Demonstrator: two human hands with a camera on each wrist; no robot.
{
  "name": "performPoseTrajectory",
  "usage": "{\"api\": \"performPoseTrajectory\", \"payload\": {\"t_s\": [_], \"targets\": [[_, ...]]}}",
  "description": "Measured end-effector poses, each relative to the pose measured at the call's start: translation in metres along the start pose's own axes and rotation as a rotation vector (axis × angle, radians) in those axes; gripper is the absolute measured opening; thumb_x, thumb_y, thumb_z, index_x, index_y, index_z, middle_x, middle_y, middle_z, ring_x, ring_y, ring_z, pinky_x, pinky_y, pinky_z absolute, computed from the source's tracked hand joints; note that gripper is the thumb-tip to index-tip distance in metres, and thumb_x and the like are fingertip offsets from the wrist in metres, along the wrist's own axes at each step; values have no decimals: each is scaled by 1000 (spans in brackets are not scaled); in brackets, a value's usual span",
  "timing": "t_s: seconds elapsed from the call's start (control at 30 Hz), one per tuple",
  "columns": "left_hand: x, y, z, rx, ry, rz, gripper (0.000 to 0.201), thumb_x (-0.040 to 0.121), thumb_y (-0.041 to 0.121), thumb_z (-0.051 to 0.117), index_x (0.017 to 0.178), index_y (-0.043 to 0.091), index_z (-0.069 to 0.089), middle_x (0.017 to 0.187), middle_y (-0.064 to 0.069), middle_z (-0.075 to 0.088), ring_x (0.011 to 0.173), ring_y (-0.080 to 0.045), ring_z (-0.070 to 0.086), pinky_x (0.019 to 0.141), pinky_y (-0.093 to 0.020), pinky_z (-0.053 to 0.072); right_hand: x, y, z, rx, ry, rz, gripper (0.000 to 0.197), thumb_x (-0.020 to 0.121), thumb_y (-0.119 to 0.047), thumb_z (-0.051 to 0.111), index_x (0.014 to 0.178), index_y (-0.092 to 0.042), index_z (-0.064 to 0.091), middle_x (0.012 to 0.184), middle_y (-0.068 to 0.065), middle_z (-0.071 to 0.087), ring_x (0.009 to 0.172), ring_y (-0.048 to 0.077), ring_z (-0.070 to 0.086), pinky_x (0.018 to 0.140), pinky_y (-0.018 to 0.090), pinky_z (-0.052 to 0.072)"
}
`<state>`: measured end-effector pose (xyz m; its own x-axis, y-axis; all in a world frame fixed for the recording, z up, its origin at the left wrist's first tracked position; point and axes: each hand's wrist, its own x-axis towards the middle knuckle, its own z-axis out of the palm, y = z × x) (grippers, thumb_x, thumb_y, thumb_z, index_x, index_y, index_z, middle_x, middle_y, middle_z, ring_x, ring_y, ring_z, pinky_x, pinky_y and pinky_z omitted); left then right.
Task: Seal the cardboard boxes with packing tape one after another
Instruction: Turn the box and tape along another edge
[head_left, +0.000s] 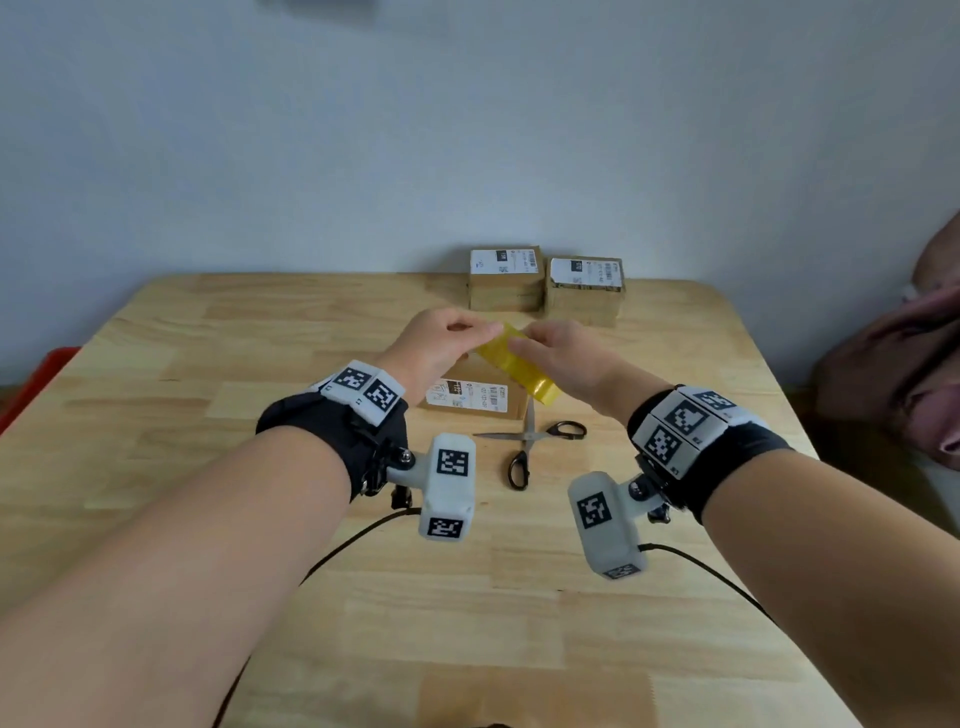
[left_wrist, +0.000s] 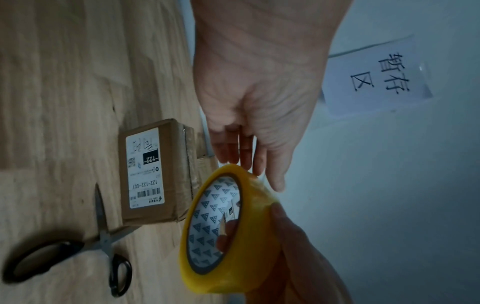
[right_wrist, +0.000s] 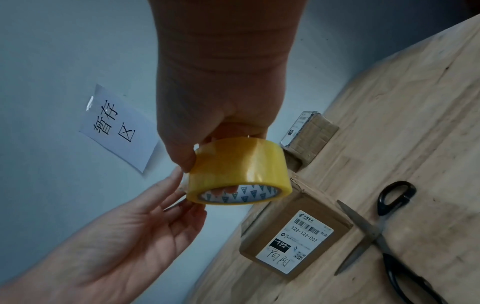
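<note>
A yellow packing tape roll (head_left: 519, 366) hangs above a labelled cardboard box (head_left: 475, 397) at the table's middle. My right hand (head_left: 524, 347) grips the roll, thumb on the outer face and fingers inside the patterned core (left_wrist: 207, 216). My left hand (head_left: 480, 328) meets the roll's far rim, its thumb and fingertips (left_wrist: 249, 162) pinching at the tape's edge (right_wrist: 188, 185). Whether a free end is lifted is unclear. The box (right_wrist: 293, 236) lies directly below, its top seam partly hidden by the hands.
Open black-handled scissors (head_left: 530, 447) lie just in front of the box. Two more labelled boxes (head_left: 505, 278) (head_left: 584, 288) stand at the table's far edge by the wall. A paper sign (left_wrist: 376, 82) hangs on the wall. A red bin (head_left: 41, 384) sits left, pink fabric (head_left: 893, 374) right.
</note>
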<state>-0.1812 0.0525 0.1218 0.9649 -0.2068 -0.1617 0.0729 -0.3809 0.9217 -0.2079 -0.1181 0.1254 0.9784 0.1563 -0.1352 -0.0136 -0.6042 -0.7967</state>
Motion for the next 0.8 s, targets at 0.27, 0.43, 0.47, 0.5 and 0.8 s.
{"api": "performPoseTrajectory", "payload": {"t_s": [0.27,0.43,0.47,0.5,0.8], "targets": [[34,2,-10,-40,127,-26,14,92,9,60,78,11,57,82,-6,63,72,-16,65,62,-25,56,19,-3,-4,166,191,-49,43,95,-31,56,84,11,59,65,8,42,60,15,38,55,26,30],[54,0,-34,64,128,50,10,94,12,58,85,8,56,78,-6,67,66,-14,65,63,-26,56,49,-4,-9,-230,203,101,49,93,-49,53,63,-10,45,57,0,38,49,13,33,45,24,26],[57,-2,-38,90,132,62,10,94,12,57,85,9,56,78,-5,66,66,-13,64,61,-22,53,56,-2,-11,-329,164,169,52,91,-55,52,61,-13,41,56,-1,36,47,13,32,44,23,26],[61,-5,-40,104,136,60,10,94,12,56,85,10,56,79,-5,66,67,-12,64,60,-20,51,64,1,-11,-403,122,237,55,89,-61,50,62,-14,41,56,-2,36,46,12,32,44,23,28],[105,-87,-72,194,157,-274,21,95,16,52,76,9,57,80,-8,60,76,-21,59,79,-33,49,118,-9,15,-396,80,287,49,92,-53,51,70,-9,52,61,0,45,53,14,42,47,23,34]]}}
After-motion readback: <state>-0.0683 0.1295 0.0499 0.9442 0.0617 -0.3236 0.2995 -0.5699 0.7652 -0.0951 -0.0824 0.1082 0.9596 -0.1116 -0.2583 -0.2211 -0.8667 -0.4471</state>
